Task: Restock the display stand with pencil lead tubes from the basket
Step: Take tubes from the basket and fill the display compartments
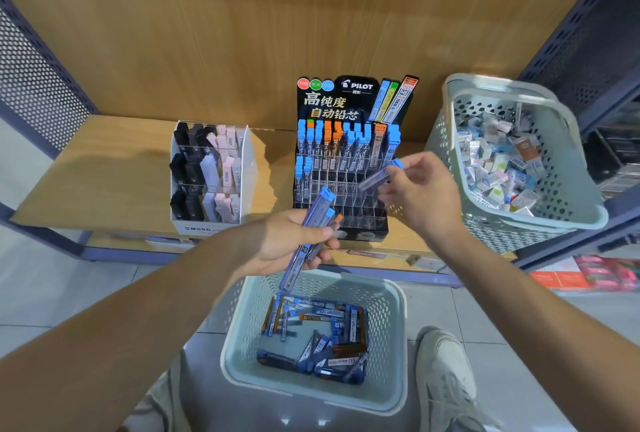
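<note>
In the head view, a blue-capped lead tube [381,175] is pinched in the fingertips of the right hand [420,196] just before the display stand [332,106], while a bundle of tubes [311,227] is gripped in the left hand [287,244] above the basket [242,320], so slotting is judged to be in hand. An empty clear slot in the lower rows is called for next, the tube stood cap-up; thin dividers and filled back rows are to be cleared, with a second basket [561,172] close at the right.

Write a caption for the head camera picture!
Right hand holds one tube before the stand; left hand grips a bunch above the basket.
</note>
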